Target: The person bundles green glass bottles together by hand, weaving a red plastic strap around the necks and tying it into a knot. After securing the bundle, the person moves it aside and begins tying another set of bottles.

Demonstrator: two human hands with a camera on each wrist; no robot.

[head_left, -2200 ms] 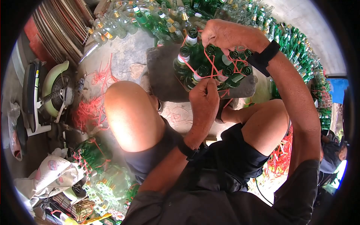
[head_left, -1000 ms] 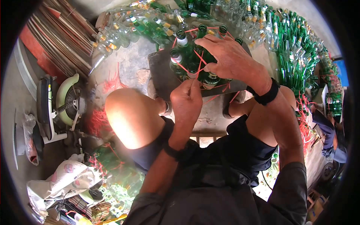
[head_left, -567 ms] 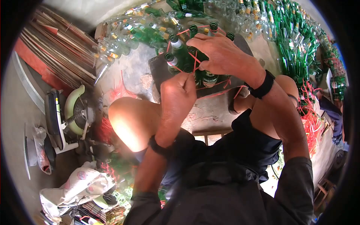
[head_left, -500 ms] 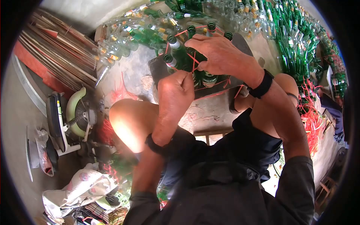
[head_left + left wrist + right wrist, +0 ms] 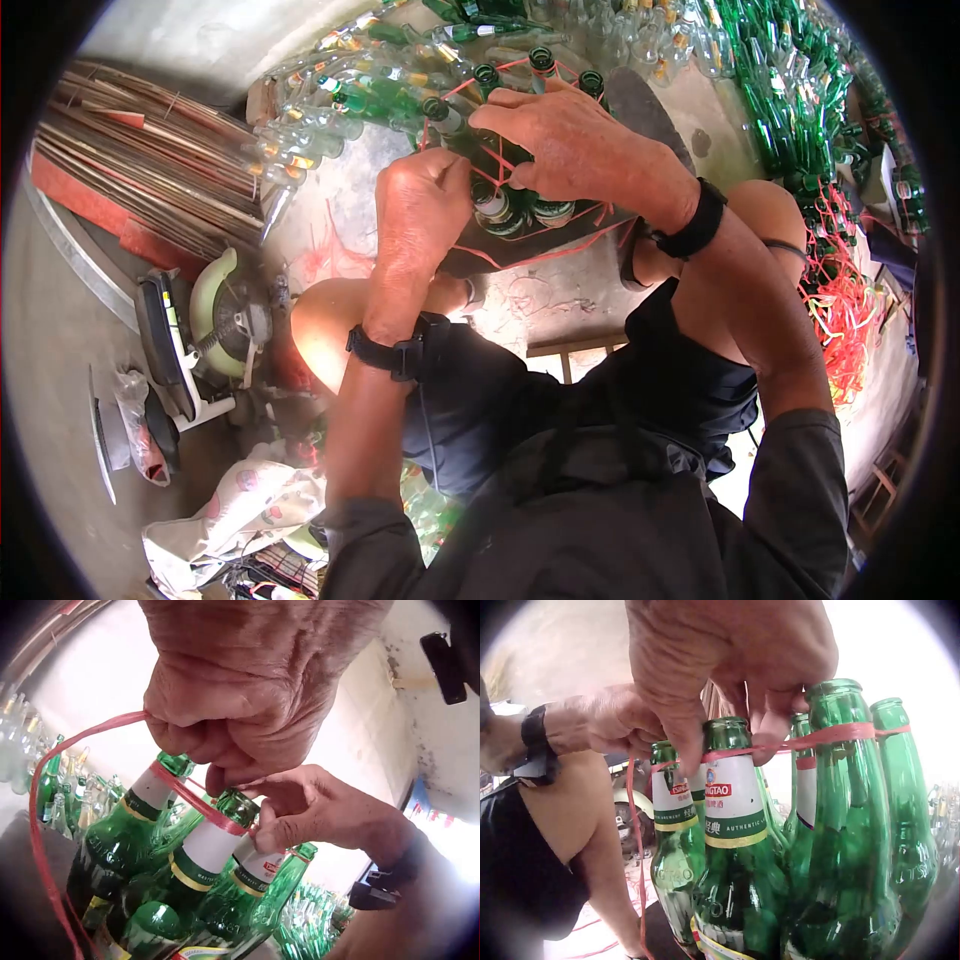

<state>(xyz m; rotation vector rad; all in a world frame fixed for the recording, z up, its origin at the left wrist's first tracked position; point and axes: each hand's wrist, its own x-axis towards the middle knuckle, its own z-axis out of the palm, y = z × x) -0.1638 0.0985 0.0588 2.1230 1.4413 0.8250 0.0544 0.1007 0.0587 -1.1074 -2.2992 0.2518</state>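
Several green beer bottles (image 5: 735, 802) stand upright in a tight cluster on a dark slab (image 5: 645, 110). Red plastic twine (image 5: 840, 735) runs round and across their necks. My left hand (image 5: 425, 210) grips the twine beside the left bottles; in the left wrist view a length of it (image 5: 45, 847) hangs down from the curled fingers. Over the cluster, my right hand (image 5: 590, 145) holds a bottle neck, thumb on one side and fingertips on the other, right at the twine, as the right wrist view shows. The palm side of the left hand is hidden.
Many clear and green bottles (image 5: 780, 110) are heaped behind and to the right. A red tangle of twine (image 5: 840, 325) lies right. At the left are stacked thin boards (image 5: 150, 150), a small wheeled scooter (image 5: 215, 310) and a white sack (image 5: 240, 510).
My left hand has drawn to the left with the twine. My right hand has come down from the far side of the cluster onto a bottle neck, and the head view has shifted.
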